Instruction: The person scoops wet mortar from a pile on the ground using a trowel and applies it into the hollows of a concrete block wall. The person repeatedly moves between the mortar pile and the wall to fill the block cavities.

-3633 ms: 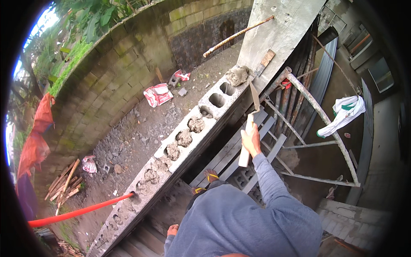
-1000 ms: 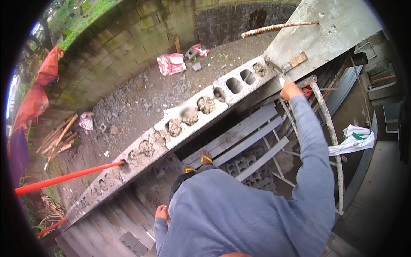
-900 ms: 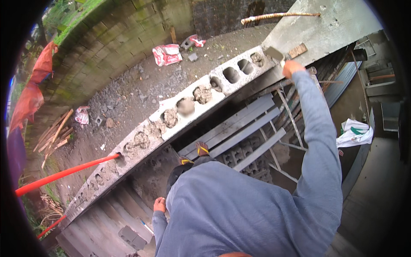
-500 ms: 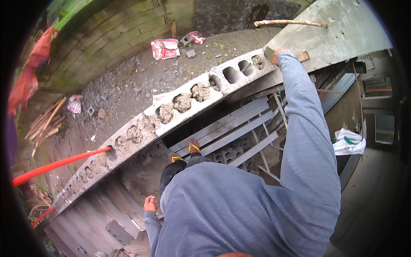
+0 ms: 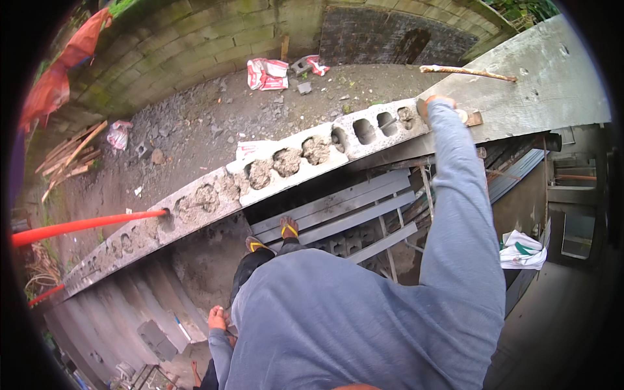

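Observation:
My right hand (image 5: 442, 102) is closed at the far right end of the hollow-block wall (image 5: 276, 174), beside the grey concrete slab (image 5: 539, 84). A flat, greyish-brown piece (image 5: 423, 112) shows at its fingers; its kind I cannot make out. Just past the wrist, a small wood piece (image 5: 473, 119) lies against the slab. My left hand (image 5: 218, 318) hangs low by my body, its fingers curled; whatever they may hold is hidden. Rough mortar (image 5: 287, 162) fills several of the block cells, while an open cell (image 5: 364, 131) shows nearer my right hand.
An orange pipe (image 5: 91, 227) rises from the wall at left. A stick (image 5: 468, 73) lies on the slab. Grey metal strips (image 5: 354, 218) lie by my sandalled feet. Part of another person (image 5: 207, 377) shows below. Sacks (image 5: 267, 74) and wood scraps (image 5: 75, 159) lie beyond the wall.
The view has shifted, so the wall and slab sit lower in the picture. My right hand stays at the wall's end. Part of another person now shows at the lower left.

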The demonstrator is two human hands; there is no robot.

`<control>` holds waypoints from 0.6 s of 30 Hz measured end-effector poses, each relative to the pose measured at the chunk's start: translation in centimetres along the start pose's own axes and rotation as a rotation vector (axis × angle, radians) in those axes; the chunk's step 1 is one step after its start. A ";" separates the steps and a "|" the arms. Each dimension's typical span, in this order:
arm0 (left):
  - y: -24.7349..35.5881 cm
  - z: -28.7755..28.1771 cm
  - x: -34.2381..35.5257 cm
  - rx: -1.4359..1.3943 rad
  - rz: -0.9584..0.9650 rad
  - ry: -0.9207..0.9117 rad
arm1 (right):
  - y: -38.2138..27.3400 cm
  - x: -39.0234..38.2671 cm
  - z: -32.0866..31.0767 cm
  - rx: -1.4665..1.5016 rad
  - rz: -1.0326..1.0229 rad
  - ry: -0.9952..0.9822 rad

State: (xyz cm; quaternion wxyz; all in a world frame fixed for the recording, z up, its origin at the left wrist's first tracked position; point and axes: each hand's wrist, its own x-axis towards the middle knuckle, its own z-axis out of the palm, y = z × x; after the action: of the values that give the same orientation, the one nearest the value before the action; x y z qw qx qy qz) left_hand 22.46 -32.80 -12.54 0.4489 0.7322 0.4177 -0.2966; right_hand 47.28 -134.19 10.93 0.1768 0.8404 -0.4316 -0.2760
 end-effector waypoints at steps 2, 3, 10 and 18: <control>-0.7 -1.4 -1.1 -0.007 -0.063 0.033 | -0.7 -0.2 -0.7 -0.034 -0.017 -0.076; -1.4 -1.7 -1.4 -0.017 -0.095 0.051 | -0.6 -1.1 -3.9 -0.075 -0.043 -0.139; -2.0 -1.4 0.6 0.150 -0.105 -0.098 | -1.2 -3.7 -4.1 -0.158 -0.075 -0.039; -1.2 -0.4 3.5 -0.010 -0.159 -0.031 | 4.5 -10.7 -7.4 -0.170 -0.065 0.001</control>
State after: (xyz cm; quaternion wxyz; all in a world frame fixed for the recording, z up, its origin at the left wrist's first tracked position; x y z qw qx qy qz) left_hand 23.15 -30.91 -15.68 0.4339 0.6900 0.4688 -0.3405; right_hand 43.95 -127.46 22.51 0.2386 0.8362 -0.3790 -0.3166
